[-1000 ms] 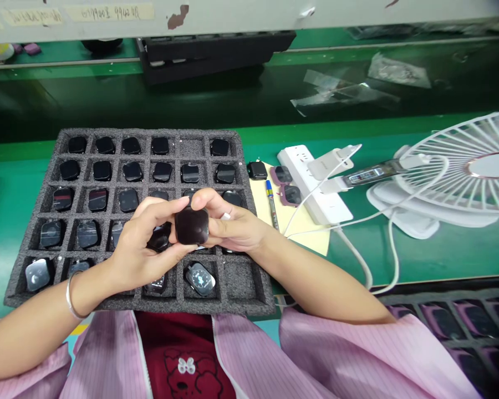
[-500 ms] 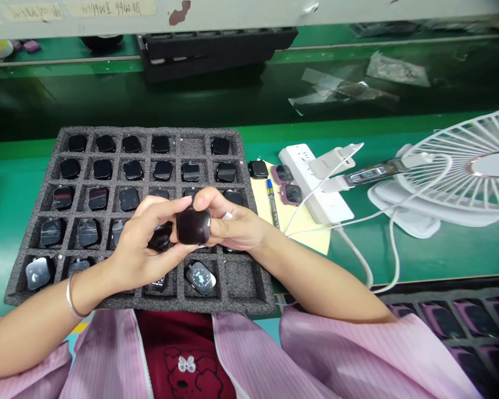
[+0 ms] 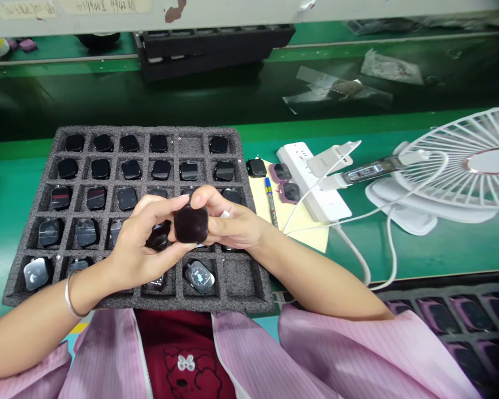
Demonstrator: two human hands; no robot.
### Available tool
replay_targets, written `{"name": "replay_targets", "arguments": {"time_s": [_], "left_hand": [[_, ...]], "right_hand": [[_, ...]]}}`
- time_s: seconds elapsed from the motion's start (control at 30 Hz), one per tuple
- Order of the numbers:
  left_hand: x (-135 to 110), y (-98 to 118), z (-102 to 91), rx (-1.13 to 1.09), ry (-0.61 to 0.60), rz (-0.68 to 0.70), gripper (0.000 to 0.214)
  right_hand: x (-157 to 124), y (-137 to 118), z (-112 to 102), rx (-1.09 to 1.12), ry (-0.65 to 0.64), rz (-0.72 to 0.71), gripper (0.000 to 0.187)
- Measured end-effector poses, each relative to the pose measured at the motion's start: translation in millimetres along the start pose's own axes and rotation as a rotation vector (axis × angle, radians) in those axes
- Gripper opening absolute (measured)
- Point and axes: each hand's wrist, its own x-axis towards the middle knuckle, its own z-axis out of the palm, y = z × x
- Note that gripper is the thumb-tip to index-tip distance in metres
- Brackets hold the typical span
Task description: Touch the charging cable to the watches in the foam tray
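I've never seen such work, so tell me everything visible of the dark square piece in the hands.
The dark square piece has rounded corners and a smooth, glossy, glass-like face, nearly black, with no lit display. It is held facing the camera over the gray foam tray. The left hand touches its upper left and bottom; the right hand, its top and right. Its back is hidden.
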Motion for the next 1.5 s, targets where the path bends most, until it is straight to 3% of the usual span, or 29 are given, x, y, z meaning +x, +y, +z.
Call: {"name": "replay_targets", "arguments": {"time_s": [0.3, 0.43, 0.5, 0.53, 0.6, 0.63, 0.7, 0.77, 0.83, 1.0, 1.1, 1.2, 1.27, 1.33, 1.4, 1.5], "left_hand": [[-3.9, -1.8, -1.7, -0.010, -0.021, -0.022, 0.066], [-3.3, -1.6, -4.0, -0.066, 0.008, -0.160, 0.057], [-1.2, -1.5, -4.7, -0.111, 0.028, -0.295, 0.051], [-0.1, -1.6, -4.7, -0.138, 0.033, -0.360, 0.050], [1.3, -1.8, -3.6, -0.216, 0.031, -0.464, 0.049], [1.5, -1.7, -2.5, -0.270, 0.024, -0.503, 0.049], [1.4, -0.8, 0.3, -0.395, 0.007, -0.567, 0.048], [1.3, 1.2, 2.9, -0.509, 0.003, -0.622, 0.047], [2.0, 3.8, 4.0, -0.596, 0.010, -0.671, 0.049], [6.6, 8.1, 1.0, -0.675, 0.025, -0.744, 0.051], [8.3, 7.0, -0.5, -0.657, 0.053, -0.784, 0.054], [8.8, 4.5, -0.7, -0.642, 0.093, -0.832, 0.058], [9.2, 3.0, -0.7, -0.658, 0.112, -0.850, 0.062], [9.4, 1.9, -0.9, -0.691, 0.133, -0.853, 0.068], [9.4, 0.9, -1.2, -0.724, 0.158, -0.857, 0.072], [8.3, -1.3, -0.9, -0.738, 0.191, -0.866, 0.072]], "right_hand": [[3.5, 4.0, -1.7, -0.021, -0.019, -0.046, 0.040], [-2.1, -10.0, -1.2, -0.214, 0.046, 0.000, 0.052], [-12.7, -34.4, 0.0, -0.510, 0.186, 0.034, 0.063], [-19.2, -49.6, -0.3, -0.728, 0.317, 0.025, 0.062], [-31.2, -79.4, -5.4, -1.264, 0.751, 0.006, 0.054], [-35.3, -91.4, -10.7, -1.501, 0.965, 0.095, 0.049], [-37.9, -105.1, -26.2, -1.782, 1.174, 0.464, 0.042], [-33.6, -105.1, -44.5, -1.858, 1.159, 0.804, 0.042], [-25.4, -97.1, -59.7, -1.899, 1.076, 0.992, 0.044], [-12.7, -84.6, -70.0, -1.867, 1.070, 1.099, 0.041], [-18.3, -87.4, -64.7, -1.802, 1.152, 0.975, 0.037], [-26.1, -85.8, -53.3, -1.704, 1.220, 0.483, 0.040], [-25.6, -78.6, -40.0, -1.459, 1.089, 0.082, 0.045], [-19.0, -66.4, -22.4, -1.145, 0.836, -0.151, 0.048], [-8.5, -51.7, -4.7, -0.899, 0.607, -0.171, 0.049], [6.0, -30.8, 12.0, -0.615, 0.434, -0.147, 0.051]]}}
